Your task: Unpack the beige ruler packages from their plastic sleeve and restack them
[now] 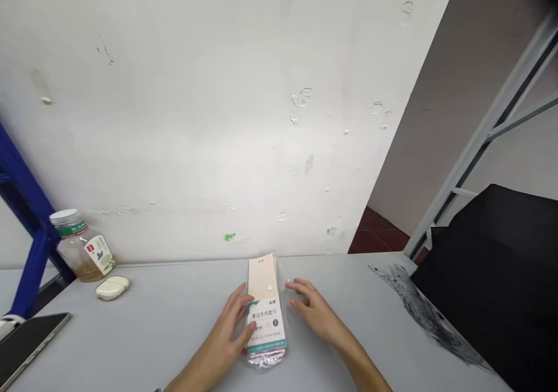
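A long flat packet (264, 305) in clear plastic lies on the grey table (174, 322), its cream card printed with a teal band and dark characters. My left hand (233, 325) rests at its left edge, fingers spread, thumb touching the packet's lower part. Just right of the packet's upper half, my right hand (311, 310) lies flat on the table with fingers stretched out. Neither hand grips anything.
A plastic bottle (81, 246) with amber liquid stands at the back left by a blue frame (26, 206). A small cream case (112, 287) lies beside it. A dark phone or tablet (28, 339) sits at the left edge. A black chair (492, 275) stands at the right.
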Available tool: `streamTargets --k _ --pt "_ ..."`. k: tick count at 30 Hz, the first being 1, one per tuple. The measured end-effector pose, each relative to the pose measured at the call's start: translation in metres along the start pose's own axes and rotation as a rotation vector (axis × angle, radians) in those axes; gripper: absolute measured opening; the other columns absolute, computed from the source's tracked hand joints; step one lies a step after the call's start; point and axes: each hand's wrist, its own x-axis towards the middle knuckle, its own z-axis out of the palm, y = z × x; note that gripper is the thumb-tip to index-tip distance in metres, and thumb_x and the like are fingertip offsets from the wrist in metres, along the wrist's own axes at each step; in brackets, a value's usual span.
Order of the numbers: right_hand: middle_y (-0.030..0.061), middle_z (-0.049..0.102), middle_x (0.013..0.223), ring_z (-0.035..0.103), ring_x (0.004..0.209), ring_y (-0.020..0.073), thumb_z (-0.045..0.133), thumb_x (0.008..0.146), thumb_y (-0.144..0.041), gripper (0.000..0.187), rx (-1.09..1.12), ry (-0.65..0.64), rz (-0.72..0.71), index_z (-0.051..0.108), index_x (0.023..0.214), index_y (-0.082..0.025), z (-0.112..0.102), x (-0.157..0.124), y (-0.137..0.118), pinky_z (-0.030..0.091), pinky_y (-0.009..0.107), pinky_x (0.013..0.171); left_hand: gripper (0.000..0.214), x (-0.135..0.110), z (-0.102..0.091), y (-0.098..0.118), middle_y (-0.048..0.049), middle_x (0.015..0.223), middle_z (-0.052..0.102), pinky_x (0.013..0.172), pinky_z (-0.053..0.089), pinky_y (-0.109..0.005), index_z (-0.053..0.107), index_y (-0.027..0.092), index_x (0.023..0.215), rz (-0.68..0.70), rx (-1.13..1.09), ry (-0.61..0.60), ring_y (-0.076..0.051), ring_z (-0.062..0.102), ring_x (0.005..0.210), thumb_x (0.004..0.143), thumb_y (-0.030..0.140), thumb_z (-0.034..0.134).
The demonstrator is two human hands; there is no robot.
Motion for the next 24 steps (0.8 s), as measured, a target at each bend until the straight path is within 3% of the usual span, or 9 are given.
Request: streamTargets --k 8,14,17,19,24 --pt "0.0104 0.062 0.129 0.054 0.123 0.0294 0.074 0.073 -0.043 0.045 0.229 -0.123 -0.004 0.068 0.112 -0.023 0.020 -0.002 -0.013 0.041 0.045 0.105 0.029 0.003 0.004 0.012 -0.0050 0.157 0.029 0.107 0.046 -0.042 0.053 0.029 0.121 0.068 0.045 0.058 -0.026 0.045 0.134 0.095 0.040 0.045" --pt "0.0087 0.053 0.142 0.046 0.133 0.0284 0.067 0.079 -0.050 0.038 0.247 -0.096 -0.083 0.071 0.106 -0.024 0.022 0.004 -0.003 0.032 0.045 0.113 0.029 0.011 0.002 0.004 -0.0063 0.153 0.036 0.107 0.044 -0.045 0.054 0.026 0.119 0.098 0.295 0.124 -0.023 0.042 0.136 0.099 0.032 0.033" --pt "0.0068 0.048 0.147 0.040 0.138 0.0246 0.049 0.091 -0.049 0.040 0.046 0.024 -0.145 0.065 0.119 -0.026 0.009 0.008 0.006 0.027 0.044 0.116 0.035 0.016 -0.012 -0.010 -0.0059 0.153 0.038 0.109 0.041 -0.045 0.052 0.026 0.127 0.078 0.523 0.189 -0.023 0.042 0.137 0.099 0.032 0.032" --pt "0.0052 0.039 0.153 0.032 0.143 0.0235 0.042 0.094 -0.048 0.045 -0.184 0.093 -0.176 0.060 0.128 -0.025 0.000 0.011 0.012 0.022 0.043 0.119 0.040 0.018 -0.024 -0.021 -0.0063 0.152 0.041 0.116 0.029 -0.050 0.050 0.025 0.134 0.101 0.702 0.221 -0.026 0.034 0.141 0.098 0.035 0.037" --pt "0.0027 0.023 0.160 0.009 0.149 0.0244 0.033 0.095 -0.056 0.059 -0.724 -0.002 -0.167 0.039 0.147 -0.027 -0.002 0.016 0.014 -0.003 0.048 0.121 0.058 0.019 -0.037 -0.043 -0.0065 0.157 0.030 0.117 0.020 -0.054 0.031 0.027 0.150 0.059 0.973 0.183 -0.028 0.027 0.144 0.098 0.051 0.034"
